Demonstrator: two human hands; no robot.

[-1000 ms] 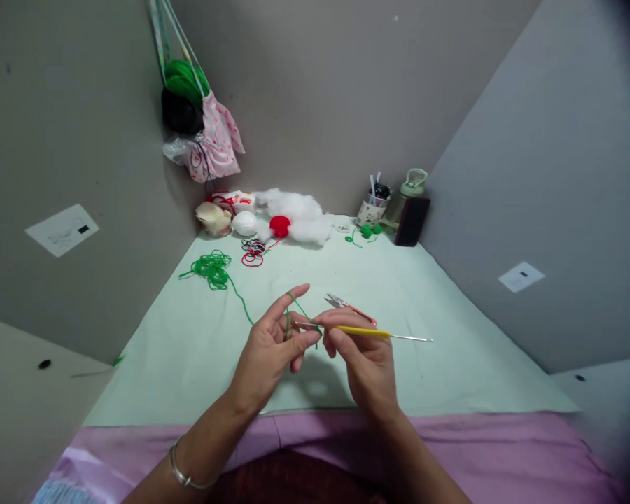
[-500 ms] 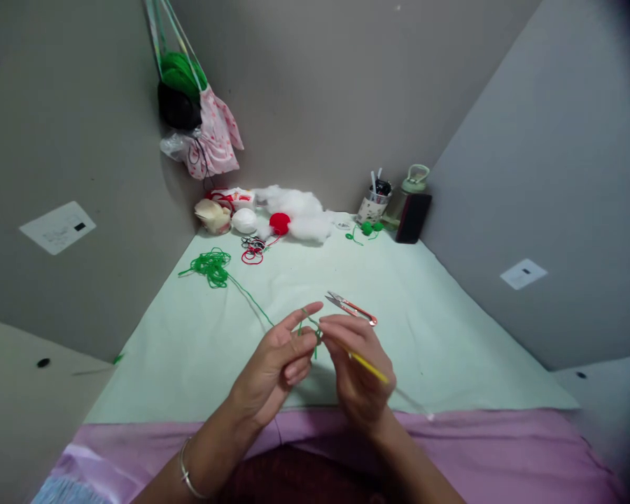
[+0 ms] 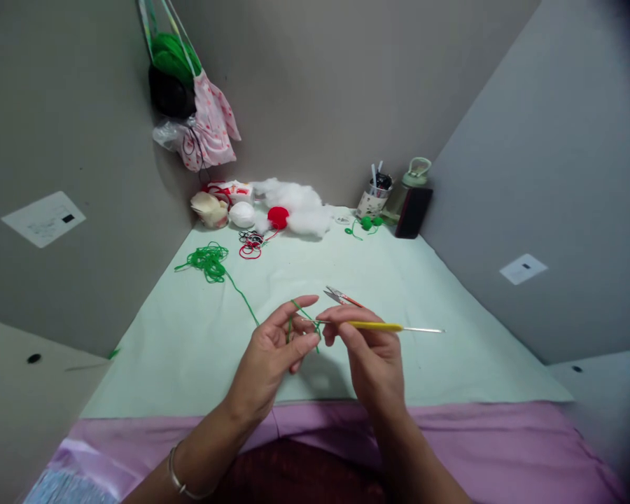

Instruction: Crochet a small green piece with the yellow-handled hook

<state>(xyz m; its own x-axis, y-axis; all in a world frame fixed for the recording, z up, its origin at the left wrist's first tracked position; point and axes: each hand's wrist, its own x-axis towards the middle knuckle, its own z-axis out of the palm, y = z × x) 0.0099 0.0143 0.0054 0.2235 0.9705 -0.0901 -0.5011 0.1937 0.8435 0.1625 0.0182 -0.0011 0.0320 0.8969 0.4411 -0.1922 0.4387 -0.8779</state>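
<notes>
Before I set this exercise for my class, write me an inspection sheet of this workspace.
Surface: pale-green covered tabletop, lightly creased.
Job's things: green yarn, running from a loose heap towards the left hand; slim metal hook with yellow handle.
Clutter: orange-handled metal snips, partly behind the right hand; red yarn ball and white fluffy stuffing at the back.
Grippers: left grip pinches yarn, a strand crossing the index finger; right grip closed on the hook.
Cables: nothing seen.
Surroundings: grey walls; pink patterned cloth hanging back left.
</notes>
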